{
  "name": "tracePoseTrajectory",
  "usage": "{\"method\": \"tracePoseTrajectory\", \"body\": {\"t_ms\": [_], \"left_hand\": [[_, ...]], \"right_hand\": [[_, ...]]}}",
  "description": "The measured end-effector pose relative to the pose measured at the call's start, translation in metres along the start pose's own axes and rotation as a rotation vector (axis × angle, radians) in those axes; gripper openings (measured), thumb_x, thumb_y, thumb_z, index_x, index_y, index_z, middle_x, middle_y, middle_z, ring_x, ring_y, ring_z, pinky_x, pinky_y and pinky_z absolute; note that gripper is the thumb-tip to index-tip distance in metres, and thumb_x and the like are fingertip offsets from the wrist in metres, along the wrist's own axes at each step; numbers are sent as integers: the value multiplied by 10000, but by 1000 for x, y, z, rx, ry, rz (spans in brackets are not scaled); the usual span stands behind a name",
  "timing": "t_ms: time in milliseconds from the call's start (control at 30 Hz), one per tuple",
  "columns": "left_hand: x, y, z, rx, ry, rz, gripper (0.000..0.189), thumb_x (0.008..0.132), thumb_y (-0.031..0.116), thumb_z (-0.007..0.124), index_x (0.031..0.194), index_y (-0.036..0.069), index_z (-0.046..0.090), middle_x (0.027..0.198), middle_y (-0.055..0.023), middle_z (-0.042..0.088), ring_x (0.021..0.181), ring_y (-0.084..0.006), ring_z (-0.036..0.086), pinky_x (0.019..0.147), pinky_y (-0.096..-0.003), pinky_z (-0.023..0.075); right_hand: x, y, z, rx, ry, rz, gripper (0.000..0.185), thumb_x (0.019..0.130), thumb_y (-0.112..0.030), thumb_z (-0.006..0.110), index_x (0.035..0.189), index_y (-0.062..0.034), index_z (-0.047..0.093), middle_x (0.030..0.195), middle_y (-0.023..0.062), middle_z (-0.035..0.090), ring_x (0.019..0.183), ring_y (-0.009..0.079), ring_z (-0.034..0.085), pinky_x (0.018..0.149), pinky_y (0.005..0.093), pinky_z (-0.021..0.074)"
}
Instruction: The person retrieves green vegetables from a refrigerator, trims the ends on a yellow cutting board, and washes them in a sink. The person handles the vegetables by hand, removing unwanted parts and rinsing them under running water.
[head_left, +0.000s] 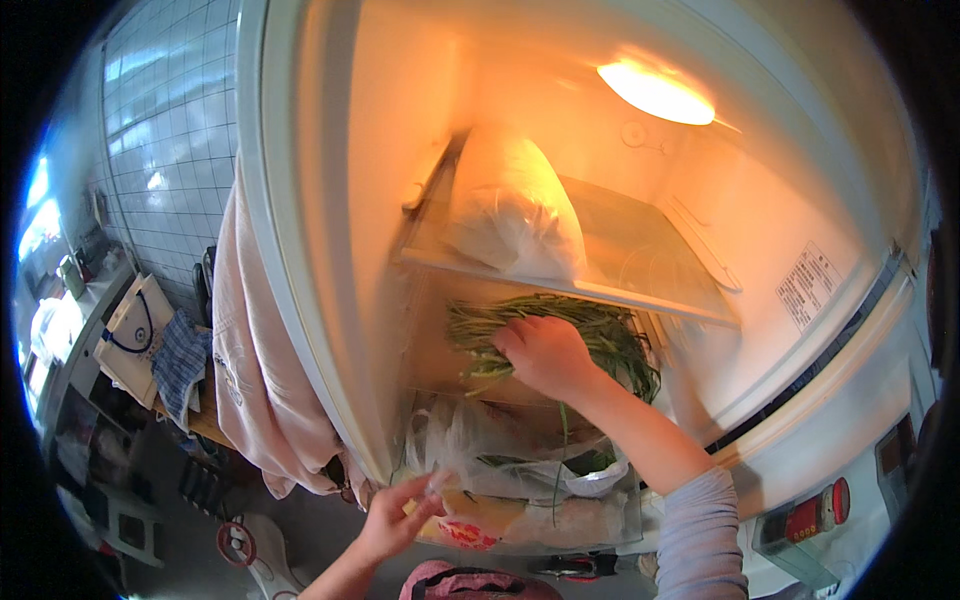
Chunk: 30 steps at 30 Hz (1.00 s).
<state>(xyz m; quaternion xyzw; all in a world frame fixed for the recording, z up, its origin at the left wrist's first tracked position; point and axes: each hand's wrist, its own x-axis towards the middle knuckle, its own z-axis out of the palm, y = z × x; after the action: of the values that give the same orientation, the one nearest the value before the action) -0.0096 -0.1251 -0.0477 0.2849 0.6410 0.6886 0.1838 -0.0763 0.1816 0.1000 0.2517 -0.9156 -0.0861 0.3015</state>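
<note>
My right hand reaches into the open refrigerator with its fingers curled over a bunch of long green vegetable stalks. The stalks lie below the glass shelf, and one long blade dangles beneath my wrist. Lower down and to the left, my left hand pinches the edge of a clear plastic bag. That bag spreads over the lower part of the refrigerator, with a few green leaves showing at its opening. Under it is a package with red print.
A knotted or bunched white plastic bag stands on the glass shelf under the lit lamp. The door side curves along the right, holding jars. A pale pink cloth hangs outside at left.
</note>
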Motion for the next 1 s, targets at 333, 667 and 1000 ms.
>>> {"method": "tracePoseTrajectory", "body": {"t_ms": [333,667,1000], "left_hand": [[68,35,6,-523,-76,-157,592,937,91,493,1528,66,464,826,-12,629,681,-71,505,676,-224,401],[79,71,13,-90,-189,-109,536,977,71,508,1510,25,472,701,11,541,609,-78,488,571,-236,404],[100,87,9,-60,-170,84,486,1040,101,513,1498,-41,433,916,-59,677,783,-114,606,734,-267,513]], "right_hand": [[-52,-133,-17,958,-176,349,276,807,-158,724,1057,-97,626,833,82,675,768,319,682,668,438,547],[-67,-100,100,568,-306,525,351,834,-187,695,1167,-100,625,1045,184,707,1006,393,670,833,481,542],[-66,-106,96,575,-193,476,615,864,-306,711,1387,-50,513,1410,225,532,1313,412,503,1067,488,436]]}}
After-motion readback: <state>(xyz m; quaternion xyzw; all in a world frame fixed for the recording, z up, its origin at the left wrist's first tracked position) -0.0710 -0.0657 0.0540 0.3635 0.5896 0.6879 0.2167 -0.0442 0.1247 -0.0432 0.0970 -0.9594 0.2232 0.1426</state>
